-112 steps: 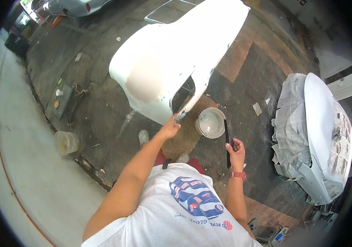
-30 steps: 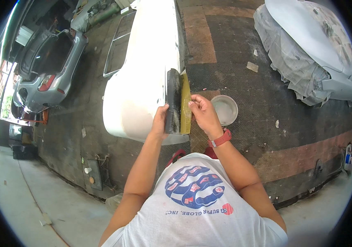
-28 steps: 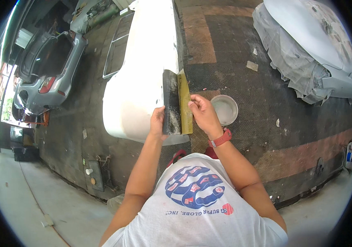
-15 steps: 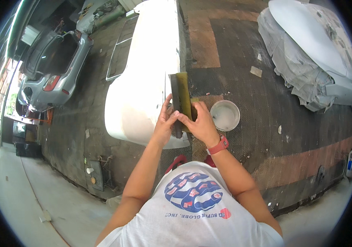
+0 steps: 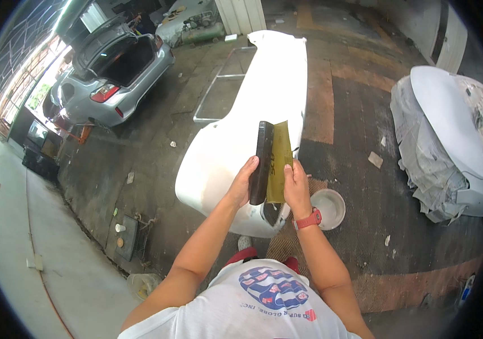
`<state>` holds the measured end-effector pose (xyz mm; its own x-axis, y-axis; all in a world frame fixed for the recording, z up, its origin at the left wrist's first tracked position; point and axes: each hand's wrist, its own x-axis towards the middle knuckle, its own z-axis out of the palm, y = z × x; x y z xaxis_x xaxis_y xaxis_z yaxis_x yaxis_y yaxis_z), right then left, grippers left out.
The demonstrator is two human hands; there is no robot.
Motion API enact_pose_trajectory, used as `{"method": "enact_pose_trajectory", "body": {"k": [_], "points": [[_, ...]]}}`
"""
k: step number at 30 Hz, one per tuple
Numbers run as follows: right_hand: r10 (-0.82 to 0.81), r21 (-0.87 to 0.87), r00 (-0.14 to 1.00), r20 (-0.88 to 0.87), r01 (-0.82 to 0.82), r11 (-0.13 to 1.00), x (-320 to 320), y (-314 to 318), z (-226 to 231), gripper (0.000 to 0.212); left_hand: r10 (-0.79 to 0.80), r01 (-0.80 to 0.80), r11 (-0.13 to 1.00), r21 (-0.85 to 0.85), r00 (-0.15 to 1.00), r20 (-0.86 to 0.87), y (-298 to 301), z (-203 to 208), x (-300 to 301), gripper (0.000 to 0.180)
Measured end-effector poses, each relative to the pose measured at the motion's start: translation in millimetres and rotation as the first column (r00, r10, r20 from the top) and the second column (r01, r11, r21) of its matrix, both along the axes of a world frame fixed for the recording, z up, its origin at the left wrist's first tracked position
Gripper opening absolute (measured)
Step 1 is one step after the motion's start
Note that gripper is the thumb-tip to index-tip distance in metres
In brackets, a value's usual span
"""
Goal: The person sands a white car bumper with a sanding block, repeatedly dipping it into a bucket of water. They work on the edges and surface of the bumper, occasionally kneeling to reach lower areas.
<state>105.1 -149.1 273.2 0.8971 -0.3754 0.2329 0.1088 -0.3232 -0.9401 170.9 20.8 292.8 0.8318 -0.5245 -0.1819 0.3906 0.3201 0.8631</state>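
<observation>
Floor (image 5: pixel 360 152) bears bowl (image 5: pixel 342 213) near white panel (image 5: pixel 241 130); left fingers (image 5: pixel 250 164) clamp block (image 5: pixel 260 164), right fingers (image 5: pixel 290 176) sheet (image 5: pixel 278 158).

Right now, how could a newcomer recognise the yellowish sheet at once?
Find the large white panel. Over it, the left hand holds a long dark block, and the right hand holds the yellowish sheet beside the block. Unlike the thick block, the sheet is thin and olive-yellow.
</observation>
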Motion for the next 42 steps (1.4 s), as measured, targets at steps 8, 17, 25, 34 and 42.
{"method": "enact_pose_trajectory", "body": {"k": [8, 17, 25, 34, 42], "points": [[0.001, 0.316, 0.972, 0.237, -0.078, 0.946, 110, 67, 103, 0.033, 0.062, -0.089, 0.995, 0.039, 0.892, 0.448, 47, 88, 117, 0.066], [-0.406, 0.493, 0.899, -0.166, 0.432, 0.755, 129, 13, -62, 0.031, -0.243, -0.199, 0.666, 0.719, 0.853, 0.462, 50, -7, 219, 0.088], [-0.568, 0.491, 0.781, -0.258, 0.613, 0.620, -58, 6, -89, 0.034, -0.759, -0.611, 0.137, 0.780, 0.441, 0.479, 31, 6, 208, 0.094], [-0.727, 0.399, 0.549, -0.413, 0.826, 0.398, -196, 34, -122, 0.034, -0.668, -0.583, 0.192, 0.789, 0.512, 0.541, 22, 4, 213, 0.090], [-0.480, 0.581, 0.852, -0.210, 0.503, 0.640, -138, 29, -68, 0.031, -0.475, -0.499, 0.621, 0.605, 0.374, 0.796, 13, 16, 132, 0.097]]}}
